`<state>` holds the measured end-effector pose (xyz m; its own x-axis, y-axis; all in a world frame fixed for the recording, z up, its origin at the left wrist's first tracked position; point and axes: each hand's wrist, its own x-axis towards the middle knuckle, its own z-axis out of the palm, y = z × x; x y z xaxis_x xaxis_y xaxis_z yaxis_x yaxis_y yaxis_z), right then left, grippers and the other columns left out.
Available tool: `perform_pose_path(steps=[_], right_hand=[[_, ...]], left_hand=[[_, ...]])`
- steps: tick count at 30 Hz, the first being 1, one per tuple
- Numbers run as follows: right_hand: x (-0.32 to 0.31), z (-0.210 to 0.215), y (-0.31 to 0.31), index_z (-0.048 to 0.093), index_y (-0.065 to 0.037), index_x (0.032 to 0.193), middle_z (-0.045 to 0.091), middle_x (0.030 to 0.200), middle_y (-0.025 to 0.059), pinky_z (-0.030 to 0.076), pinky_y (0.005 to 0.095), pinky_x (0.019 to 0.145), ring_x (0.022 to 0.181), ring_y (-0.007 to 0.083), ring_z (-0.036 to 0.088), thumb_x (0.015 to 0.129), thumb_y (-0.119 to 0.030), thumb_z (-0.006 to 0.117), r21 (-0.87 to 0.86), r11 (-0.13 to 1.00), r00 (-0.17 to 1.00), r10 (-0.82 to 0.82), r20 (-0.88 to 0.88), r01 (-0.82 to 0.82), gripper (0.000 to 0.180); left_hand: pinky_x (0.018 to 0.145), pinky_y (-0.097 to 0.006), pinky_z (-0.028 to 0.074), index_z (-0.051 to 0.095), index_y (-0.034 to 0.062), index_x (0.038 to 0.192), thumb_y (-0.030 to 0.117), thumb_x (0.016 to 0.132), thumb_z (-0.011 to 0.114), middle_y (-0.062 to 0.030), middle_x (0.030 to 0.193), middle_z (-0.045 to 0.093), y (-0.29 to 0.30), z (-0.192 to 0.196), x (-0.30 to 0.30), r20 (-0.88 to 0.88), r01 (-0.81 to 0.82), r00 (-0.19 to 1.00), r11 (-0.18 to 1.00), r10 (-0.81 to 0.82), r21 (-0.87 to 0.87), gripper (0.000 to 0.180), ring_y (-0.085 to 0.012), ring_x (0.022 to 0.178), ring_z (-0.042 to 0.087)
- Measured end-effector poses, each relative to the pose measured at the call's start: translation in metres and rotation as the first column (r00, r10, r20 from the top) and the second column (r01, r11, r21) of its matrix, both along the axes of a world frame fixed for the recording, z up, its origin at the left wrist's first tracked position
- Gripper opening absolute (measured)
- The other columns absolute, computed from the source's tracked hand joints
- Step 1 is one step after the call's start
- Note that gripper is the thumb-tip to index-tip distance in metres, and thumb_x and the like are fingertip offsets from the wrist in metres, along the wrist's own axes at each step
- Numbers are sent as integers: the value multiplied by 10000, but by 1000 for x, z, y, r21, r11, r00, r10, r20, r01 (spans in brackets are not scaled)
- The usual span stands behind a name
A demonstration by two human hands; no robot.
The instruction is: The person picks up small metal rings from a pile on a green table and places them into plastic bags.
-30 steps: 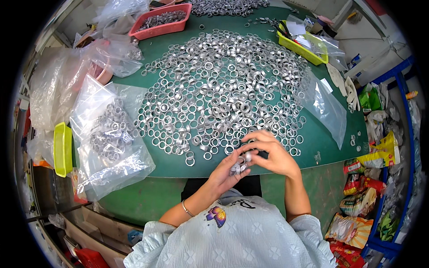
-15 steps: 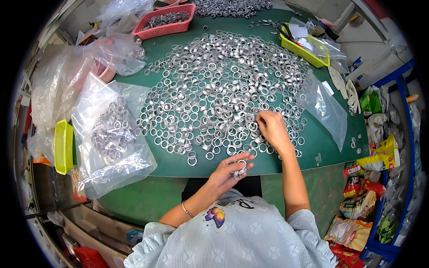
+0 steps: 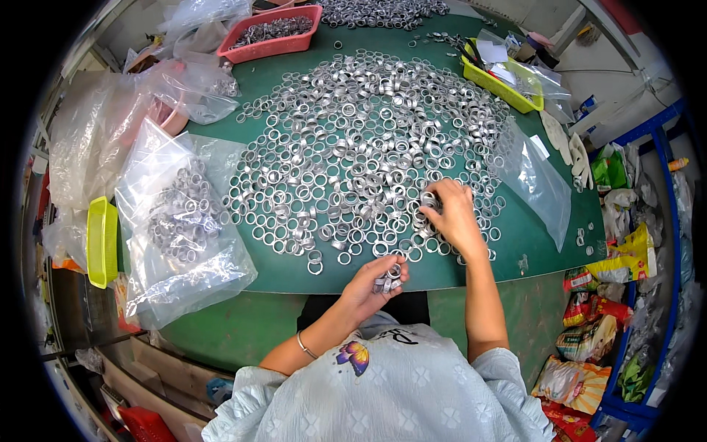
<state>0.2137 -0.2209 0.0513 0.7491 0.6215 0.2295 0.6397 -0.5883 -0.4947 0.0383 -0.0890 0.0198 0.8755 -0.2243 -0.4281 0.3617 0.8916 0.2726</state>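
Gleaming silver-grey rings, round, hollow, many overlapping

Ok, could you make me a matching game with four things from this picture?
1. left hand
2. right hand
3. pink tray
4. butterfly motif

A. on the pale shirt
B. toward the far side of the green table
C. cupping metal rings
D. at the spread-out pile

Pairs: 1-C, 2-D, 3-B, 4-A

Left fingers cup some metal rings while right fingers touch the ring heap on a green table.
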Motion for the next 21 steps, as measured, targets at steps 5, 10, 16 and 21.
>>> perform_pose_path(steps=[5, 10, 16, 21], right_hand=[[19, -5, -25, 606, 21, 950, 610, 844, 149, 456, 372, 711, 743, 289, 573, 789, 40, 574, 225, 948, 973, -207, -101, 225, 166], [14, 6, -26, 638, -17, 913, 588, 870, 121, 413, 384, 794, 858, 292, 535, 772, -50, 651, 176, 980, 983, -114, 144, 88, 146], [-1, 2, -17, 652, -38, 842, 591, 890, 77, 341, 383, 841, 902, 259, 518, 683, -99, 733, -51, 993, 987, -94, 130, 102, 188], [-9, 15, -29, 642, -13, 870, 641, 896, 92, 433, 359, 810, 871, 250, 590, 712, -88, 730, 320, 946, 960, 48, -277, 46, 195]], left_hand=[[620, -248, 466, 603, 39, 1002, 208, 909, 566, -57, 918, 594, 2, -8, 2, 20, 11, 1000, 999, -10, -48, 196, -158, 819, 580], [657, -245, 496, 603, 32, 1124, 176, 904, 575, -47, 946, 616, -1, -3, 4, 43, 52, 998, 999, -51, -9, 265, -132, 842, 601], [682, -256, 515, 596, 24, 1151, 137, 901, 574, -52, 985, 624, -2, -5, 3, 66, 65, 996, 997, -63, -32, 276, -140, 873, 609], [766, -280, 528, 518, 29, 1251, 178, 920, 561, -63, 1038, 618, -2, 2, 6, -22, 15, 1000, 999, -15, -41, 365, -159, 938, 611]])
